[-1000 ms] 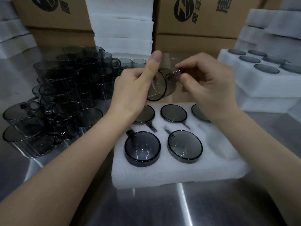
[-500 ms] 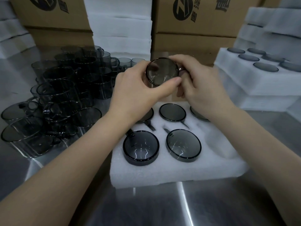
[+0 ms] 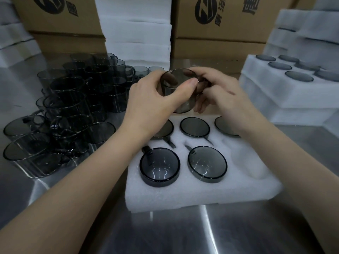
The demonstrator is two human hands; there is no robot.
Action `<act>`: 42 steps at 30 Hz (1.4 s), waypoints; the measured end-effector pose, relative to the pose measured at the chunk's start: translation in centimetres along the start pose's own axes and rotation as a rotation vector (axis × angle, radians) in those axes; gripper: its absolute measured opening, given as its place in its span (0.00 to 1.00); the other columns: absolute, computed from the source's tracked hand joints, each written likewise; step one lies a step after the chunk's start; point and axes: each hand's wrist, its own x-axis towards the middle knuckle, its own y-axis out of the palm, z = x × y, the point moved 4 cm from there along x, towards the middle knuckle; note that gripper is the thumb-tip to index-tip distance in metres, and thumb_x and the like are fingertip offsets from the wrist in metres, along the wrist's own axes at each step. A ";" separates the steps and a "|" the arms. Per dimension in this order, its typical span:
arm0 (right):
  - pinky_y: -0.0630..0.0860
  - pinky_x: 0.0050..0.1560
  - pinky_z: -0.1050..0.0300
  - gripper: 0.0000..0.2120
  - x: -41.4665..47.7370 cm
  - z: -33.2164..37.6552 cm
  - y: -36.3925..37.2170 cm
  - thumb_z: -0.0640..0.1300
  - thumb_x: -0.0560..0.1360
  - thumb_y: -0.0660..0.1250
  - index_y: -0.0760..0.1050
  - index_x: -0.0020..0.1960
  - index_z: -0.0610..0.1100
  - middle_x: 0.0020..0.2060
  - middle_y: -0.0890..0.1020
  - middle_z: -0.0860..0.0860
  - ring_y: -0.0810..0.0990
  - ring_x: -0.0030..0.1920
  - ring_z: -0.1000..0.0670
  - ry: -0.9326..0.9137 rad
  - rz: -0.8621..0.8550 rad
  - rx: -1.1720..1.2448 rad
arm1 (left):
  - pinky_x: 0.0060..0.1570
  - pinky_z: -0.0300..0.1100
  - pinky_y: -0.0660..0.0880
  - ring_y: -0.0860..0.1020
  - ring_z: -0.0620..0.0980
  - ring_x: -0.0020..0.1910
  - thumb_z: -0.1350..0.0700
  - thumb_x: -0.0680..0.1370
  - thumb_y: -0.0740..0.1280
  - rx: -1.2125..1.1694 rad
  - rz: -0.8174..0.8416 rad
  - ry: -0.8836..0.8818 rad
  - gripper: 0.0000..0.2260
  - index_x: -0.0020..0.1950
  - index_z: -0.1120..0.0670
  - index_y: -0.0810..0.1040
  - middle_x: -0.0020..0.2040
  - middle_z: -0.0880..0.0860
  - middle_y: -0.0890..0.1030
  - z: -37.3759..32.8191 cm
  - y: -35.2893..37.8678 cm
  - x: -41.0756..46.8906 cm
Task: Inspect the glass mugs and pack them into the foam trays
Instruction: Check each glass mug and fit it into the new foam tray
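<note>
Risk first: glass mug (image 3: pixel 178 88) is held in the air above the back row of the foam tray (image 3: pixel 201 195). Left hand (image 3: pixel 152 101) is wrapped round its wall with the thumb across the rim; right hand (image 3: pixel 220 92) is curled against its handle side. Both hands are clamped on the one mug.

In my judgement, smooth glass could slip while being turned and drop onto the packed mugs (image 3: pixel 194 127) below, chipping both. Seating it with the handle off its slot would likely tear foam or strain the handle.

Tray contents: five mugs seated, three in the back row (one partly hidden by the left wrist) and two in front. The front-right pocket (image 3: pixel 254 162) is vacant.

Unpacked mugs (image 3: pixel 73 107) crowd the bench (image 3: pixel 165 231) at left, touching one another. A filled tray (image 3: pixel 275 92) sits at right on stacked foam.
</note>
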 end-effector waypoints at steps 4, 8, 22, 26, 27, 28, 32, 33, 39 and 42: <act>0.79 0.53 0.40 0.20 0.4 -0.9 -0.4 0.50 0.78 0.55 0.82 0.54 0.43 0.53 0.82 0.41 0.81 0.53 0.43 0.177 0.075 0.541 | 0.40 0.41 0.72 0.74 0.42 0.34 0.35 0.69 0.63 -0.129 0.137 -0.027 0.21 0.45 0.52 0.79 0.34 0.42 0.76 -0.1 0.1 0.0; 0.72 0.64 0.35 0.25 0.3 -1.4 0.2 0.53 0.78 0.62 0.67 0.69 0.38 0.69 0.70 0.33 0.71 0.68 0.34 0.217 0.317 0.723 | 0.34 0.39 0.75 0.75 0.45 0.33 0.40 0.72 0.66 -0.253 0.197 -0.035 0.19 0.53 0.53 0.74 0.39 0.51 0.77 0.0 0.4 0.0; 0.78 0.27 0.51 0.16 -0.3 -0.5 0.5 0.57 0.79 0.55 0.66 0.60 0.48 0.40 0.82 0.48 0.83 0.33 0.41 -0.003 -0.016 0.218 | 0.42 0.42 0.77 0.80 0.51 0.46 0.54 0.77 0.61 -0.264 0.250 0.064 0.17 0.65 0.53 0.73 0.54 0.56 0.80 -0.2 0.9 -0.2; 0.75 0.26 0.58 0.16 -0.2 -0.4 0.0 0.56 0.75 0.64 0.64 0.57 0.52 0.35 0.82 0.58 0.81 0.31 0.53 -0.006 -0.095 0.193 | 0.51 0.51 0.78 0.80 0.49 0.52 0.51 0.70 0.70 -0.087 0.297 0.157 0.26 0.68 0.44 0.68 0.58 0.46 0.78 -0.7 1.2 -0.5; 0.76 0.29 0.61 0.17 -0.1 -0.4 0.0 0.53 0.73 0.67 0.64 0.56 0.51 0.35 0.83 0.60 0.82 0.34 0.57 -0.004 -0.112 0.203 | 0.50 0.49 0.78 0.80 0.45 0.50 0.48 0.69 0.73 -0.022 0.256 0.168 0.26 0.65 0.43 0.70 0.55 0.42 0.79 -0.8 1.2 -0.5; 0.77 0.33 0.63 0.17 -0.2 -0.4 0.0 0.51 0.72 0.70 0.66 0.56 0.50 0.35 0.83 0.61 0.82 0.36 0.59 -0.007 -0.112 0.212 | 0.49 0.47 0.78 0.80 0.43 0.47 0.45 0.67 0.75 0.040 0.207 0.165 0.25 0.61 0.42 0.71 0.52 0.40 0.79 -0.8 1.1 -0.5; 0.80 0.43 0.61 0.16 -0.3 0.4 0.6 0.44 0.72 0.71 0.73 0.57 0.47 0.43 0.83 0.59 0.82 0.44 0.59 -0.071 -0.026 0.149 | 0.49 0.47 0.78 0.80 0.41 0.48 0.40 0.64 0.71 0.185 0.043 0.151 0.24 0.59 0.42 0.73 0.48 0.40 0.81 -0.6 0.6 -0.6; 0.80 0.44 0.60 0.14 -0.4 0.7 0.7 0.44 0.74 0.70 0.73 0.58 0.48 0.44 0.82 0.60 0.81 0.45 0.58 -0.097 -0.010 0.128 | 0.51 0.47 0.78 0.81 0.42 0.50 0.40 0.65 0.70 0.194 0.022 0.153 0.27 0.63 0.43 0.72 0.50 0.41 0.82 -0.6 0.6 -0.6; 0.82 0.51 0.42 0.11 -0.4 0.3 0.6 0.51 0.80 0.57 0.77 0.56 0.56 0.53 0.83 0.51 0.84 0.54 0.45 -0.037 -0.037 0.262 | 0.55 0.47 0.78 0.81 0.42 0.53 0.38 0.68 0.72 0.198 0.008 0.218 0.32 0.69 0.49 0.73 0.55 0.44 0.82 -0.8 0.5 -0.7; 0.81 0.51 0.42 0.16 -0.1 -0.2 0.3 0.52 0.82 0.55 0.77 0.61 0.49 0.53 0.84 0.45 0.84 0.53 0.43 0.071 -0.028 0.465 | 0.58 0.47 0.76 0.79 0.43 0.56 0.39 0.67 0.73 0.168 0.025 0.224 0.32 0.68 0.50 0.73 0.55 0.41 0.80 -0.6 0.4 -0.7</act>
